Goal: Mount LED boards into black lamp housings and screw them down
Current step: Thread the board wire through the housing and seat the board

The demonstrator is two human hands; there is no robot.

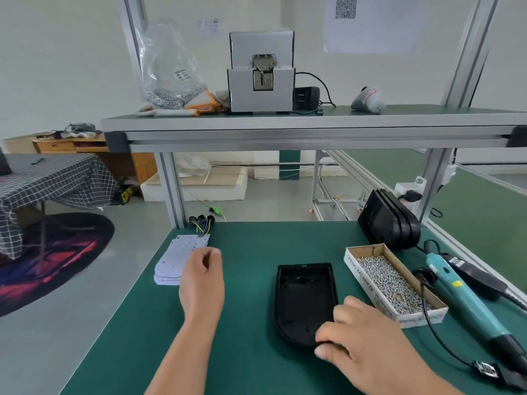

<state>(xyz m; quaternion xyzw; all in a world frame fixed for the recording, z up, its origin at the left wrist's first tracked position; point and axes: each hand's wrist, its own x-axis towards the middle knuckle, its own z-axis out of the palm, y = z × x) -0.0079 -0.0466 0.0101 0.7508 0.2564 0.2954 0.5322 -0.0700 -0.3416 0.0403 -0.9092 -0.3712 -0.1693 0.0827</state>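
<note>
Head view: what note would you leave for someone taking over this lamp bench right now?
Left hand hovers at the LED board stack; grip unclear.
Right hand holds the near end of the empty black housing, lying open side up.
Screw box and screwdriver lie to its right.
Done: housing placed. Left: seat a board, screw it down.
</note>
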